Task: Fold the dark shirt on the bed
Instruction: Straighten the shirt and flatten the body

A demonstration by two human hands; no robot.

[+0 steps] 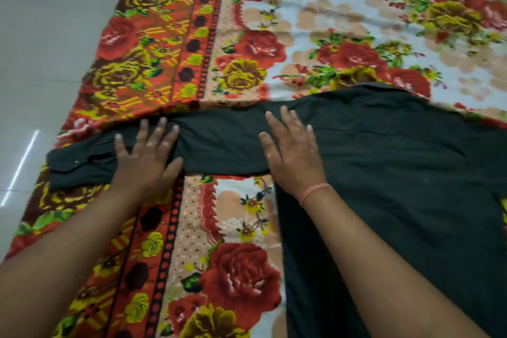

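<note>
The dark shirt (397,162) lies spread flat on the floral bed sheet (238,44), its body at the right and one long sleeve stretched out to the left. The sleeve's cuff reaches the bed's left edge. My left hand (146,151) rests palm down, fingers spread, on the sleeve near the cuff. Flat on the sleeve where it meets the shoulder lies my right hand (290,151), also with fingers apart. Neither hand grips the cloth. The shirt's right side runs out of view.
A pale tiled floor (41,63) lies to the left of the bed and beyond its far edge. The sheet has a red and orange border strip (153,44) along its left side.
</note>
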